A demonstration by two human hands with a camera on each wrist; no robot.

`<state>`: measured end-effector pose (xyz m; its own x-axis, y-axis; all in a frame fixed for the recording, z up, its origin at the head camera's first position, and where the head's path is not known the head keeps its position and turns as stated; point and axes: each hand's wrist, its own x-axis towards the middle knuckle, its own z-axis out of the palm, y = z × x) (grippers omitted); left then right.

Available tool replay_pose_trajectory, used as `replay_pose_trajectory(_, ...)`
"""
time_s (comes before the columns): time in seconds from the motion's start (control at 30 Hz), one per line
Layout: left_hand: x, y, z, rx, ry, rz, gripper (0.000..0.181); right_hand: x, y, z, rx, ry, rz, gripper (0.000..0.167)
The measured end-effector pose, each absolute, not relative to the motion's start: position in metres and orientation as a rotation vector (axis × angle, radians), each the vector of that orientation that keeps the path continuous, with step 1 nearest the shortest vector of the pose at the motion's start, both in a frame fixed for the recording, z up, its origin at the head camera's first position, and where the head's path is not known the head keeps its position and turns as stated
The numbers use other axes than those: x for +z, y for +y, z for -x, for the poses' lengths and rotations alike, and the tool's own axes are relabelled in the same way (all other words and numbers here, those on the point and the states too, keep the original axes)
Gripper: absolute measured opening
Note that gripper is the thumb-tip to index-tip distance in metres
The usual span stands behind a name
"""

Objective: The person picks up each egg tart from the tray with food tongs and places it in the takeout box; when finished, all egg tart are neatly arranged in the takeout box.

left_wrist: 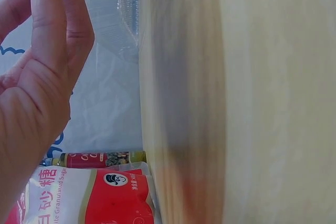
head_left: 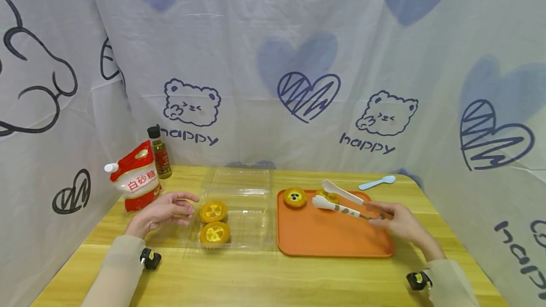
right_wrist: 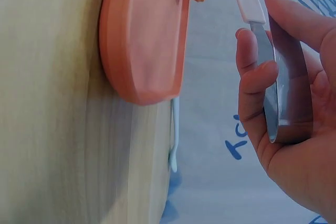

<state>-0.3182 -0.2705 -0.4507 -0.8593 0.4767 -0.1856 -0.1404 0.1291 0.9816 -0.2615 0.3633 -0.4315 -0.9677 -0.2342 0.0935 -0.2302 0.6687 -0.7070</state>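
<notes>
My right hand grips metal tongs by their bent end. The white tips of the tongs are parted above the orange tray, in front of a tart they partly cover. Another tart, with dark berries, lies at the tray's back left corner. My left hand hangs in the air with loosely bent fingers, holding nothing, left of the clear plastic box. Two tarts sit one behind the other in the box's left part.
At the back left stand a red and white sugar bag and a dark-capped bottle. A light blue spoon lies behind the tray's right end. The box's clear lid is raised at the back. Printed cloth hangs around the wooden table.
</notes>
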Motion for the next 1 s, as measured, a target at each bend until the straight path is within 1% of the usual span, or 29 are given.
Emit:
replay_pose_trajectory(0.3,-0.449,-0.269,0.320,1.772,1.967,-0.318,0.053,-0.431,0.371,0.265,-1.160,2.931,0.336,0.052)
replay_pose_trajectory(0.63,-0.450,-0.270,0.319,1.778,1.961,-0.328,0.051,-0.437,0.376,0.268,-1.115,2.942,0.287,0.053)
replay_pose_trajectory(1.0,-0.452,-0.271,0.318,1.777,1.959,-0.325,0.048,-0.442,0.376,0.271,-1.129,2.894,0.298,0.056)
